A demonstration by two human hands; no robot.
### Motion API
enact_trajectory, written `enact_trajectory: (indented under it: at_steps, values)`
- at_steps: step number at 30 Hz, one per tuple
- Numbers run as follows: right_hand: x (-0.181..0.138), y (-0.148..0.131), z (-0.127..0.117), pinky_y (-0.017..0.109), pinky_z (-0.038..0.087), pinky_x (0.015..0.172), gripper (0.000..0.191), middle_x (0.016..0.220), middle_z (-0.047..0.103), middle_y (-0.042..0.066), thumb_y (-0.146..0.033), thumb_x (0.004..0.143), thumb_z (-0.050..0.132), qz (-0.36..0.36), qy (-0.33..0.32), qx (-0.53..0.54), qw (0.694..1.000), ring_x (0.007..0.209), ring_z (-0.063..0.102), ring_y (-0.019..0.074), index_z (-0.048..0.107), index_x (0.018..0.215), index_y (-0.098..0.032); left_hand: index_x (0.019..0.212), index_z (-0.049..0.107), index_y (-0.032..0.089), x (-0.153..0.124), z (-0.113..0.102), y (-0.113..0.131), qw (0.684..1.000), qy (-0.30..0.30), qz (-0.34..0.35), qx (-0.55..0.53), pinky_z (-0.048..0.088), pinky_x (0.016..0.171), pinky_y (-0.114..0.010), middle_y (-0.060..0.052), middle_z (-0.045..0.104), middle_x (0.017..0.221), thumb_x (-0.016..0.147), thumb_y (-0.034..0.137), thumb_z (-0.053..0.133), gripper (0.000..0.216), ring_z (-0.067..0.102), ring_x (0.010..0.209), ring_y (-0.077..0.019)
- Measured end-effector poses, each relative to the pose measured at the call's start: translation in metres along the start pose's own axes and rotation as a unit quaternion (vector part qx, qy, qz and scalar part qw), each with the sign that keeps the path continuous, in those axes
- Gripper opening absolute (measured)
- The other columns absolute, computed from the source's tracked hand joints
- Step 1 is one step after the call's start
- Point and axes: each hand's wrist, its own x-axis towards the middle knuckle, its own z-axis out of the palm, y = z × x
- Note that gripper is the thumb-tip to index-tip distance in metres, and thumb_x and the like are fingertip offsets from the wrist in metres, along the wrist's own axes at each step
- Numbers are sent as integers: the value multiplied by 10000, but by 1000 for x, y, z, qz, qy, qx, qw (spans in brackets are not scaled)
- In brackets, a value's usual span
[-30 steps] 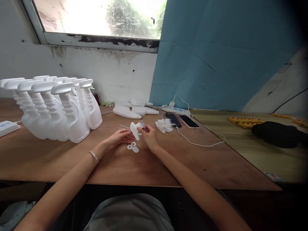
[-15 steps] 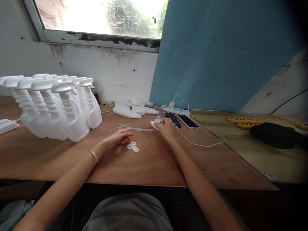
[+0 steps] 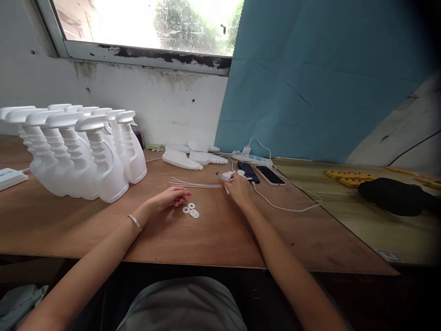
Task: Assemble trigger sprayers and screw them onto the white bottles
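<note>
My left hand rests on the brown table with its fingers loosely curled and a little apart, and nothing shows in it. Just right of its fingertips lie several flat white ring washers. Behind it, thin translucent tubes stretch across the wood. Farther right, my right hand is closed on a white spray head, whose clear grey stem sticks out to the left. More white plastic parts show beyond the fingers, and the hand partly hides them.
Several white spray bottles with trigger heads stand upright at the left. Headless white bottles lie near the wall. Two phones, a power strip and a white cable are at the right. A black object lies beyond them.
My right hand has turned slightly, and the clear stem of the spray head now points left out of its fingers. My left hand and the washers have stayed in place.
</note>
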Motion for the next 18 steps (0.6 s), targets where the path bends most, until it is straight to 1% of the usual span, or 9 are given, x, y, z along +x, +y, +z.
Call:
enact_trajectory:
  at_steps: [12, 18]
  values:
    - [2, 2, -1, 284, 410, 699, 352, 893, 660, 120, -426, 757, 500, 16, -40, 24, 999, 888, 602, 241, 657, 933, -164, 834, 569, 104, 2, -2, -2, 1000, -8, 1, -6, 282, 418, -180, -34, 586, 658, 704, 309, 600, 244, 410, 429, -35]
    - [3, 3, 0, 281, 414, 694, 348, 884, 657, 117, -416, 750, 504, 26, -42, 40, 998, 878, 603, 239, 664, 930, -164, 823, 570, 102, 2, -2, -2, 1000, -6, 1, -7, 278, 410, -180, -37, 590, 649, 702, 307, 604, 241, 405, 424, -35]
